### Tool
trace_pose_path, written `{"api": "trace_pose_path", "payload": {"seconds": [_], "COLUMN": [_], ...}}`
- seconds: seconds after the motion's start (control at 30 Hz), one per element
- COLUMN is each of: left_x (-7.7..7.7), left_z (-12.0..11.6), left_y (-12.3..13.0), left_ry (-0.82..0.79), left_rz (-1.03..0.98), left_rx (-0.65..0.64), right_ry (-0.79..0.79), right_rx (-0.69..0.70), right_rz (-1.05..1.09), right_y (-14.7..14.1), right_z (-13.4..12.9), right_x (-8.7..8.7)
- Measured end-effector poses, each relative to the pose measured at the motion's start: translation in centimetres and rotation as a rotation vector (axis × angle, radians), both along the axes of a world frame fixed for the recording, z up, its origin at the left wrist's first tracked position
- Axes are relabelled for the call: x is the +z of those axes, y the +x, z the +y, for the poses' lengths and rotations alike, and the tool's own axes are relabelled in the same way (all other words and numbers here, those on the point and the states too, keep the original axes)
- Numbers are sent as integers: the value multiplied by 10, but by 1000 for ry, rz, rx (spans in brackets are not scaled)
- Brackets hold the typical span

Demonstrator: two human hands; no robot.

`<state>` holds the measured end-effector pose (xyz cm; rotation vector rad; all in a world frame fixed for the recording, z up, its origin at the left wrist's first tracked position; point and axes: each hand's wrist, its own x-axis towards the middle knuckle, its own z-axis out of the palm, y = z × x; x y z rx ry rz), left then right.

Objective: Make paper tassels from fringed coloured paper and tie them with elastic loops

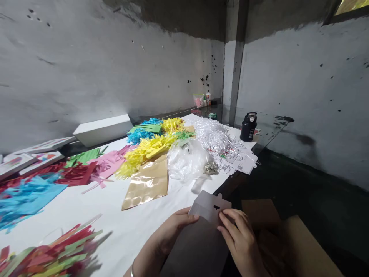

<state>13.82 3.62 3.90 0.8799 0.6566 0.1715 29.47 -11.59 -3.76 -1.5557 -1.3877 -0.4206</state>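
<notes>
White carton: the white carton (198,238) is held at the lower middle of the view, by the near edge of the table (111,207); a small dark slot is shown near its far end.
Left hand: the carton's left edge is gripped by the left hand (173,227), with the thumb laid on the upper face; a band is worn at the wrist.
Right hand: the carton is touched beside the slot by the bent fingers of the right hand (238,231); whether it is pinched cannot be told.
Table middle: a brown sheet (148,182), a clear plastic bag (187,159) and a tangle of white strands (213,132) are spread beyond the carton.
Table left: fringed paper in yellow, blue, pink, red and green is scattered.
Table far right: a black bottle (248,127) is stood upright near printed sheets (240,161).
Lower right: brown cardboard (308,246) is seen.
</notes>
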Motion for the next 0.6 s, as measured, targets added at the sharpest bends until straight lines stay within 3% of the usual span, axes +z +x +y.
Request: {"api": "trace_pose_path", "payload": {"seconds": [0.1,0.3,0.6], "left_x": [3,-2,-2], "left_z": [-1,-2,-7], "left_y": [-6,-12,-9], "left_ry": [-4,-25,-48], "left_rz": [32,54,40], "left_rx": [31,49,22], "right_ry": [-4,-119,-120], "right_rx": [101,310,323], "right_rz": [225,562,550], "right_y": [-6,6,8], "right_z": [16,17,11], "right_x": [5,12,15]}}
